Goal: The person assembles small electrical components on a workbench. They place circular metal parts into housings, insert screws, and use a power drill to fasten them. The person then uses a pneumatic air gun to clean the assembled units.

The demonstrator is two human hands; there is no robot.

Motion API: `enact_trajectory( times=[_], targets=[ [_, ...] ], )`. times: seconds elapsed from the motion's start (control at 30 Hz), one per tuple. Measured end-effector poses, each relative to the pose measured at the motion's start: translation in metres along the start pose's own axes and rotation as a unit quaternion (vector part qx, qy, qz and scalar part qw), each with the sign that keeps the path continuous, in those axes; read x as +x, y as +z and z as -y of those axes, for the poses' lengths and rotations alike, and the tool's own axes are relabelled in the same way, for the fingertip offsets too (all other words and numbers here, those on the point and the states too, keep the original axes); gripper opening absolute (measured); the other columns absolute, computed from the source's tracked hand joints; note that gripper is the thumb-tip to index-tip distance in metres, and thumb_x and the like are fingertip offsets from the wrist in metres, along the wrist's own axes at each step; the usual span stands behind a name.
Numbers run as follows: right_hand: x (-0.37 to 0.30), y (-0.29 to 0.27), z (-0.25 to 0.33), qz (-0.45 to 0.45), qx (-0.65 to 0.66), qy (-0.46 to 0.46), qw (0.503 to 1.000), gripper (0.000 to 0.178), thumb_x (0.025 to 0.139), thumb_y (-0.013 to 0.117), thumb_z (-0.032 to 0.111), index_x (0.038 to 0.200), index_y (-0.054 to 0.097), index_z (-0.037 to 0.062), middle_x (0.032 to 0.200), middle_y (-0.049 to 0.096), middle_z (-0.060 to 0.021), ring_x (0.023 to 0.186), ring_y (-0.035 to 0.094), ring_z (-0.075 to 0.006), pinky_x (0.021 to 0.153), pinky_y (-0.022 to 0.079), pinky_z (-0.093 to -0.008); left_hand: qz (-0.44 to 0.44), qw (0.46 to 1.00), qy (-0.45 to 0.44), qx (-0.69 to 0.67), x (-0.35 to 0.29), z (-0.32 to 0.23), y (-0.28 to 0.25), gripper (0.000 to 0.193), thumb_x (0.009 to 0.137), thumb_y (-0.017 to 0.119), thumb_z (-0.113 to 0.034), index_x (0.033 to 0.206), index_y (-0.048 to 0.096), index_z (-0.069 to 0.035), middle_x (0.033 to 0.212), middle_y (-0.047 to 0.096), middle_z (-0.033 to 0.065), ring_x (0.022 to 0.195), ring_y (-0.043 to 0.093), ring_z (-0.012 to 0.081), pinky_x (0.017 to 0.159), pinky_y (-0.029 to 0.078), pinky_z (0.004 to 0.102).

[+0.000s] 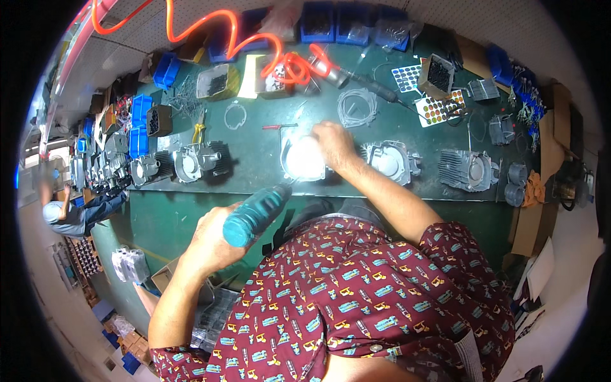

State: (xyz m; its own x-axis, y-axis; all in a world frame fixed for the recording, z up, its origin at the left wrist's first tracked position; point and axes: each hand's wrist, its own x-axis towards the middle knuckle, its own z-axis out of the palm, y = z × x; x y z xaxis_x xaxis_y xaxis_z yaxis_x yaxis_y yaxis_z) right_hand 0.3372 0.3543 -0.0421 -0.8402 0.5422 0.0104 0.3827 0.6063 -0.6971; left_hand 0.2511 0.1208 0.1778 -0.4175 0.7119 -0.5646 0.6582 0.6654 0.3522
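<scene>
A teal cordless power screwdriver (253, 215) is gripped in my left hand (215, 240), and its tip points at the near edge of a round metal casing (304, 160). Glare washes out most of that casing, so its inner face is hard to read. Curled against the casing's right side, my right hand (333, 146) holds it, the fingertips partly lost in the brightness. Just right of that hand sits a second metal casing (388, 160). A red-handled T-shaped hex key (280, 127) lies behind the lit casing. Whether the driver's bit touches a screw cannot be seen.
Finned engine castings stand to the right (470, 170) and left (197, 162) on the green bench (254, 153). An orange coiled air hose (232, 38) hangs over the back. Blue bins (317, 24), ring gaskets (358, 107) and pliers (199, 128) lie farther off. Another person (63, 213) is at far left.
</scene>
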Motion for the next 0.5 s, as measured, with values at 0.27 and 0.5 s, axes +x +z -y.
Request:
enact_trajectory(
  times=[0.27, 0.5],
  targets=[
    [0.001, 0.004, -0.005, 0.003, 0.012, -0.010, 1.000, 0.026, 0.082, 0.072, 0.030, 0.083, 0.068, 0.0047, 0.090, 0.067, -0.0149, 0.087, 0.066, -0.0363, 0.075, 0.053, -0.0491, 0.032, 0.997, -0.061, 0.032, 0.006, -0.021, 0.001, 0.033, 0.073, 0.076, -0.016, 0.104, 0.067, -0.006, 0.090, 0.071, 0.0206, 0.090, 0.067, 0.0415, 0.080, 0.054, 0.0462],
    [0.004, 0.006, -0.010, -0.007, 0.059, -0.042, 0.997, 0.026, 0.082, 0.072, 0.028, 0.082, 0.068, 0.0016, 0.088, 0.067, -0.0172, 0.086, 0.066, -0.0376, 0.075, 0.052, -0.0478, -0.016, 0.998, -0.038, -0.053, -0.006, -0.014, 0.006, 0.027, 0.076, 0.078, -0.020, 0.094, 0.068, -0.004, 0.081, 0.070, 0.0170, 0.074, 0.070, 0.0316, 0.072, 0.055, 0.0391]
  ],
)
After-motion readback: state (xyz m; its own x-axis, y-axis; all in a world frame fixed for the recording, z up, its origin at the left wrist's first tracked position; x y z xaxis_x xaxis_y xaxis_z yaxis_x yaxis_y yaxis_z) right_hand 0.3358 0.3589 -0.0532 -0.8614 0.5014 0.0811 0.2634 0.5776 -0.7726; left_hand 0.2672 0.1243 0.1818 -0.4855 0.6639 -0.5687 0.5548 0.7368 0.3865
